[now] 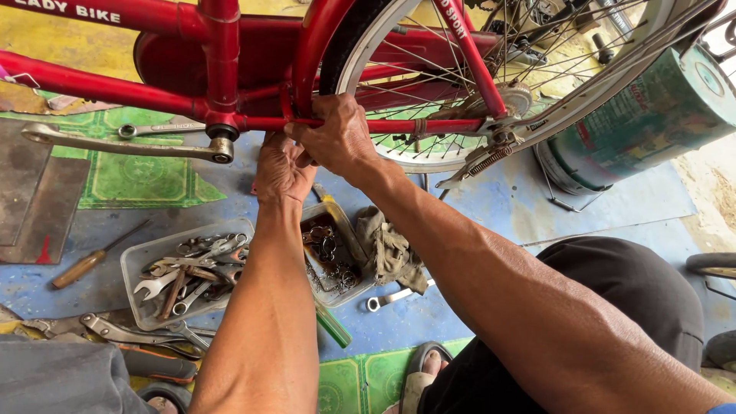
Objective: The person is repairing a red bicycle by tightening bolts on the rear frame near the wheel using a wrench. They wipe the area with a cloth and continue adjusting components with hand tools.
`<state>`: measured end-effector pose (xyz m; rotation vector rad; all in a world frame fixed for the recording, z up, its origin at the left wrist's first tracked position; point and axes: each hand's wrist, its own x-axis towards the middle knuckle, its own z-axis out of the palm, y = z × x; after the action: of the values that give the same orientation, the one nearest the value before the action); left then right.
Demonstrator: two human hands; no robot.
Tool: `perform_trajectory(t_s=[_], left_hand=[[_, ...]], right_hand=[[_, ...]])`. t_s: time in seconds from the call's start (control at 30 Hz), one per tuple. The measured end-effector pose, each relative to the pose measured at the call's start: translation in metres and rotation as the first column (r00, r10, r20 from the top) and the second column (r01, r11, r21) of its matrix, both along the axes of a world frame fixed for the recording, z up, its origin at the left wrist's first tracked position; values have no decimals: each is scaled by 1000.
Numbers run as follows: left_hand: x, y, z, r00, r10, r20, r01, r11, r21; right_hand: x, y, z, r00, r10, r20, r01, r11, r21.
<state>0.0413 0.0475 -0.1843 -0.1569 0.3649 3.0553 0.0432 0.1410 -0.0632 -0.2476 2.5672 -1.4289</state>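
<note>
Both hands work at the red bicycle frame (pixel 230 115): the right hand (pixel 337 138) has its fingers clamped on the chainstay (pixel 399 125), while the left hand (pixel 280 170) sits below, its grip hidden. On the blue floor (pixel 491 207) beneath sit a clear tray of wrenches (pixel 188 276), a rag (pixel 391 249) and a wooden-handled screwdriver (pixel 80 267).

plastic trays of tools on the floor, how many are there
2. One tray of wrenches lies left of the left hand's forearm; a second tray of small metal parts lies right of it, partly hidden by the arm.

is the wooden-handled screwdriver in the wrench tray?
No: the wooden-handled screwdriver lies on the blue floor to the left of the clear tray, apart from the wrenches piled inside it.
</note>
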Motion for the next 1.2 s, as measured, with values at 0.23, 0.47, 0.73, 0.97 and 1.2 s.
perform_trajectory(t_s=[0.23,0.47,0.73,0.97,1.2], left_hand=[[2,-3,-2,1000,19,13,-19,1000,1],[13,0,4,981,4,194,-24,994,103],[16,-3,10,989,0,147,-13,996,91],[17,1,15,973,-10,230,-24,989,145],[23,-7,16,979,-8,202,-5,998,63]], right_hand=[[2,-2,-10,998,16,-68,-13,999,48],[9,-3,-26,940,40,-339,24,983,181],[28,-17,-11,967,-127,-221,135,991,21],[36,-14,-14,897,-173,-407,201,979,27],[47,-15,-12,912,-168,-374,196,980,37]])
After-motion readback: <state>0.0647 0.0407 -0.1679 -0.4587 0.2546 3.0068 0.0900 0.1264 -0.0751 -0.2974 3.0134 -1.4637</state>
